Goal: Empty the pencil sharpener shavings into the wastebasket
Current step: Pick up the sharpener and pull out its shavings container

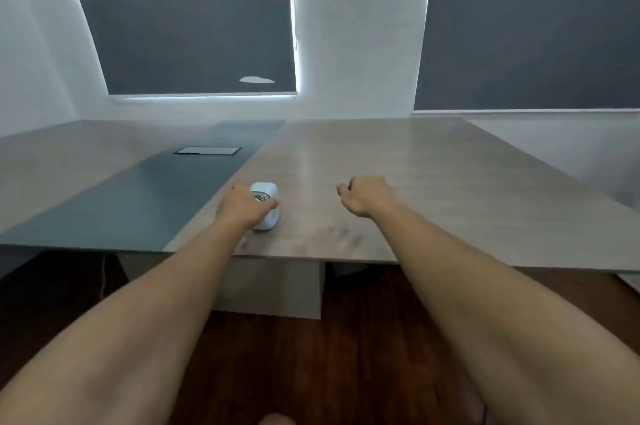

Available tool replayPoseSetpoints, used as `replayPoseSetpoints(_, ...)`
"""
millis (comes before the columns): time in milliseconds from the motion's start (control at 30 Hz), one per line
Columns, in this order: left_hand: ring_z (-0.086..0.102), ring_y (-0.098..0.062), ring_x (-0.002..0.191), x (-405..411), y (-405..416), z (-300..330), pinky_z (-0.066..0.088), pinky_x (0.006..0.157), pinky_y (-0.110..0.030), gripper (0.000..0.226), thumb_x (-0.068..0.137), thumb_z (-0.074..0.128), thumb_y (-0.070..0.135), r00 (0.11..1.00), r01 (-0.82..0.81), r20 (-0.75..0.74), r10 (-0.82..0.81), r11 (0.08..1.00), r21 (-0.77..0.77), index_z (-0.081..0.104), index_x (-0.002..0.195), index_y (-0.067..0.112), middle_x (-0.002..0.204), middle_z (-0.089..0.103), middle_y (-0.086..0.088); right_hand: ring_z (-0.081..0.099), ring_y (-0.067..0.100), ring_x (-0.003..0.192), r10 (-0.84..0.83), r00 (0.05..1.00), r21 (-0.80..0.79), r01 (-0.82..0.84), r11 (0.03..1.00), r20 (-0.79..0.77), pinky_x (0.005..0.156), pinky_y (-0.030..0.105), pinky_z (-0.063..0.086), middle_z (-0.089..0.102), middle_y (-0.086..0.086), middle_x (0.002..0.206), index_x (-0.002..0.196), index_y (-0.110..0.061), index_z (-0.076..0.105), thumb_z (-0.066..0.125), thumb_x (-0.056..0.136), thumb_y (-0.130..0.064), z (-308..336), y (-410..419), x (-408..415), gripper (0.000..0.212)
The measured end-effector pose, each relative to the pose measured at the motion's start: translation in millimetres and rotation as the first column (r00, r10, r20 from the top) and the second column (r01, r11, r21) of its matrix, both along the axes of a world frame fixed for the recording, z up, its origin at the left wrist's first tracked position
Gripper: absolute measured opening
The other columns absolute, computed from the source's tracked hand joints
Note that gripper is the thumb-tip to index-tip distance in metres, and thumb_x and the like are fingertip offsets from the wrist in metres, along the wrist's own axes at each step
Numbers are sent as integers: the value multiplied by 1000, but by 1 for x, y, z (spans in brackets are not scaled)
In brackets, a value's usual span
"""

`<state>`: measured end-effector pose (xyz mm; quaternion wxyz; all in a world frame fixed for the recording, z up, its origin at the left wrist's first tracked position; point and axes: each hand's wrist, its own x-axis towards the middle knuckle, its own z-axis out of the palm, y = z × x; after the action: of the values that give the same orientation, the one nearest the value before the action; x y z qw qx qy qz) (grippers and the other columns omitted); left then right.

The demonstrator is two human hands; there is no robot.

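A small white pencil sharpener (pixel 266 190) with a metal hole on top stands on the wooden table (pixel 415 182), near its front edge. My left hand (pixel 242 206) is wrapped around the sharpener's left and front sides, thumb across its top. My right hand (pixel 363 194) hovers over the table to the right, fingers loosely curled, holding nothing. No wastebasket is in view.
A dark grey strip (pixel 156 192) with a flush cable hatch (pixel 207 150) runs along the table's left part. Two windows with dark blinds (pixel 194 15) fill the wall behind. Dark wooden floor (pixel 311 355) lies below the table's front edge.
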<state>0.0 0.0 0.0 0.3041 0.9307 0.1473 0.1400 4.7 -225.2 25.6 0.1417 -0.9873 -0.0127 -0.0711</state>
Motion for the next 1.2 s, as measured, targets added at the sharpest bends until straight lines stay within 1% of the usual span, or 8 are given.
replayPoseSetpoints(200,50,-35,129,17,-1,-22,42,101,-40,88,72,78,47,998,-64,-7,64,997,-44,42,136,-1,141,51,-19,47,32,120,14,1000,-21,-14,1000,-15,88,40,42,62,17,122,122,-7,63,26,100,-43,-12,19,11,55)
replayPoseSetpoints(367,54,-39,123,32,-4,-35,44,94,-40,80,73,80,36,989,-135,37,142,980,-147,38,133,2,136,54,-20,51,33,114,25,999,12,-25,1000,21,86,39,44,62,18,118,119,-7,65,28,100,-42,-22,25,19,54)
replayPoseSetpoints(467,57,-38,119,40,-4,-32,46,90,-38,78,73,78,38,980,-182,25,196,945,-273,40,130,2,133,58,-18,57,35,108,28,1000,197,-28,980,3,86,39,49,66,19,114,112,-4,67,33,100,-39,-26,26,23,50)
replayPoseSetpoints(567,63,-34,108,46,-4,-22,53,81,-35,68,72,73,45,982,-169,-7,191,851,-498,55,124,5,120,64,-13,65,30,80,47,981,596,76,799,-188,71,38,57,71,19,105,114,1,65,41,97,-35,-22,27,30,46)
replayPoseSetpoints(633,66,-34,101,49,-5,-17,60,80,-44,58,70,70,44,993,-96,-5,122,754,-650,62,115,8,113,65,-12,61,25,65,116,932,732,189,654,-344,58,33,55,69,16,98,123,0,58,45,97,-38,-18,29,29,48)
replayPoseSetpoints(800,69,-26,75,50,-17,-15,61,64,-40,40,74,71,41,997,57,14,-78,569,-821,65,100,11,96,71,-12,65,31,79,266,876,861,263,436,-402,68,40,59,63,21,112,121,2,53,49,94,-55,-22,26,33,63)
replayPoseSetpoints(967,66,-25,74,50,-34,-14,58,67,-36,28,79,69,34,974,185,85,-209,526,-830,68,96,12,94,71,-13,67,28,85,322,883,925,257,279,-342,71,40,61,66,14,108,116,-1,61,62,85,-61,-29,19,40,68)
replayPoseSetpoints(1200,69,-20,70,53,-48,-13,56,60,-31,21,81,71,31,946,269,134,-295,485,-832,69,92,14,85,75,-8,64,21,79,345,903,959,191,210,-256,63,32,57,67,6,99,114,-10,66,72,81,-53,-37,3,42,55)
